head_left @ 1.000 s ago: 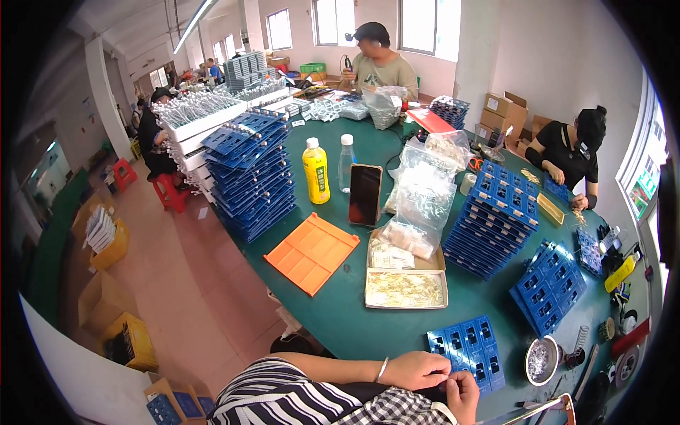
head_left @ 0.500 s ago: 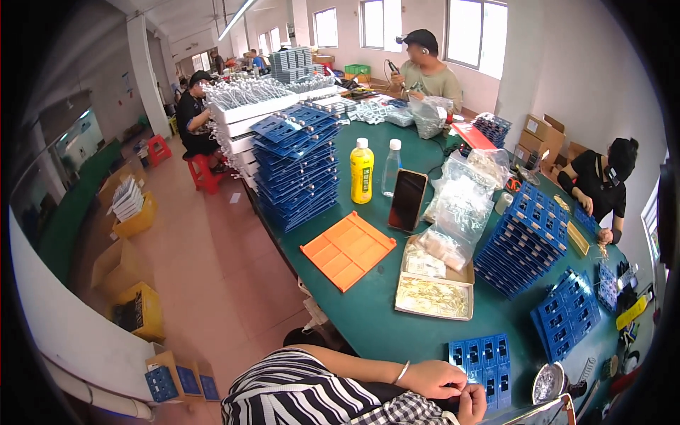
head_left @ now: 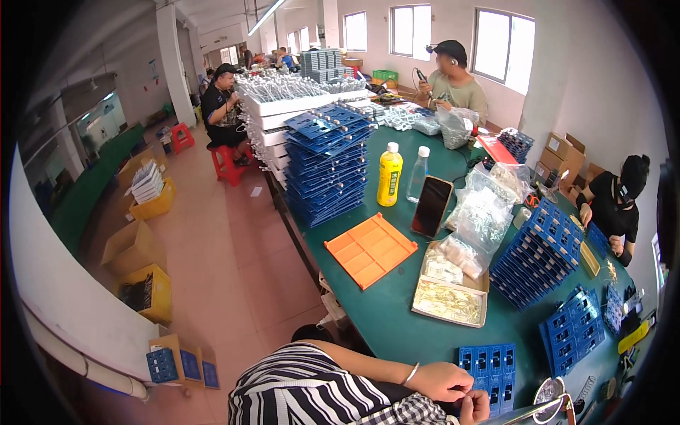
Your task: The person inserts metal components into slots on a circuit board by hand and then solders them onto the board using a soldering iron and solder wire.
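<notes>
My left hand (head_left: 442,383), with a bangle at its wrist, comes in from the lower edge with fingertips pinched. Against it my right hand (head_left: 475,408) is also closed, its fingertips meeting those of the left. Whatever is between them is too small or hidden to make out. Just beyond both hands, a blue panel of circuit boards (head_left: 487,358) lies flat on the green table (head_left: 397,329), partly covered by the right hand. A round metal dish of small parts (head_left: 547,391) stands right of the panel.
An open box of thin golden parts (head_left: 448,300) lies ahead, near an orange divided tray (head_left: 371,249), a phone (head_left: 431,206) and two bottles. Stacks of blue panels (head_left: 540,255) rise at right and far left. Co-workers sit around the table. Cartons line the floor at left.
The whole view has swung slightly, so the table and its things sit further right in the picture. Both hands stay pinched together by the panel, with only small finger shifts.
</notes>
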### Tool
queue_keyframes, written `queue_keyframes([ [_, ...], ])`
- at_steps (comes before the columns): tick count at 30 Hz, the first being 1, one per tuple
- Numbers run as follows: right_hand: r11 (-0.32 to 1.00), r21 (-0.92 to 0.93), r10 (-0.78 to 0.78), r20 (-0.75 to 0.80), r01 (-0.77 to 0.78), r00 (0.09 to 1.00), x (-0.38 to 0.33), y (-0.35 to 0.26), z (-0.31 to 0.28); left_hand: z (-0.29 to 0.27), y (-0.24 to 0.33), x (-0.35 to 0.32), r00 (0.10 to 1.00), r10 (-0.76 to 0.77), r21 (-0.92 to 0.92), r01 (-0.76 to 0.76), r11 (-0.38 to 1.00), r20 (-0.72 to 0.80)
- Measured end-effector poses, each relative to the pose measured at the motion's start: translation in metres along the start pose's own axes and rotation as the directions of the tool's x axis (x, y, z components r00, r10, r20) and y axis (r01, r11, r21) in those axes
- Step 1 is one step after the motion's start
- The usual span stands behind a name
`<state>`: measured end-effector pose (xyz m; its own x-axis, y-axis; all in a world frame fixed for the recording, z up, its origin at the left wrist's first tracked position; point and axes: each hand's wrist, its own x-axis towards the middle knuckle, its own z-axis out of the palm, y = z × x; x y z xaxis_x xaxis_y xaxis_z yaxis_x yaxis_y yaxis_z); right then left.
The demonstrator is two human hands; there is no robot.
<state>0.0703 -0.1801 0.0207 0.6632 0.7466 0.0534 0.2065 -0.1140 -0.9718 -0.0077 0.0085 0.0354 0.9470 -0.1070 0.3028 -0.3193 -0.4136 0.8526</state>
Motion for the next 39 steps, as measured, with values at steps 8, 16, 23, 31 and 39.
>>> queue_keyframes([
  [8, 0.998, -0.042, 0.033, -0.047, -0.035, 0.998, -0.007, -0.013, 0.008, 0.0, 0.0, -0.007, 1.0, 0.015, -0.055, -0.013, 0.998, 0.018],
  [16, 0.994, -0.07, -0.092, -0.109, 0.085, 0.99, -0.007, 0.008, 0.004, 0.0, 0.003, -0.004, 0.998, 0.032, -0.059, -0.029, 0.998, 0.053],
  [23, 0.999, -0.008, -0.053, -0.094, 0.052, 0.994, -0.004, -0.014, 0.01, -0.003, 0.003, -0.005, 0.999, -0.009, -0.053, 0.012, 0.999, 0.052],
  [31, 0.998, -0.066, -0.03, -0.119, 0.022, 0.992, -0.008, -0.007, 0.005, 0.001, -0.001, -0.002, 0.998, 0.026, -0.08, -0.021, 0.997, 0.064],
  [39, 1.0, -0.012, 0.004, -0.105, -0.006, 0.994, -0.003, -0.014, 0.008, -0.002, -0.001, -0.002, 0.997, 0.012, -0.074, -0.007, 0.997, 0.077],
])
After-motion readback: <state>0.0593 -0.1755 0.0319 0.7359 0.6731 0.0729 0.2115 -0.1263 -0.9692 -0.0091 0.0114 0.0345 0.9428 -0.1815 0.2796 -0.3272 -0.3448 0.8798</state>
